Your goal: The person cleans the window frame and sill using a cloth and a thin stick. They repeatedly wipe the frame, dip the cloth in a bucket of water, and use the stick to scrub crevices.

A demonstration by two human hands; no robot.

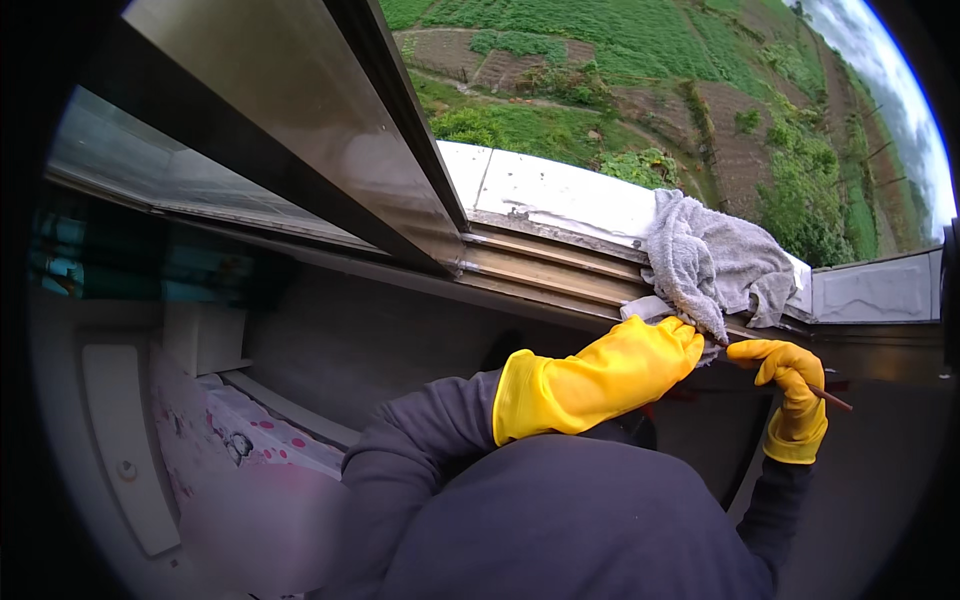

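Observation:
Both my hands wear yellow rubber gloves. My left hand (645, 360) lies at the inner edge of the window sill, its fingertips on the lower end of a grey terry cloth (742, 255). That cloth drapes over the sliding window track (555, 274) and the white outer sill (562, 195). A small pale cloth piece (646, 307) shows beside the left fingers. To the right, my right hand (787, 375) is closed around a thin reddish-brown stick (831, 397); its other end reaches toward the cloth's edge, partly hidden by the fingers.
A dark-framed sliding glass pane (300, 97) stands left of the opening. Outside and below lie green fields (585, 37). Indoors at lower left are a bed with a patterned pink-and-white cover (277, 442) and a pale panel with a round knob (124, 450).

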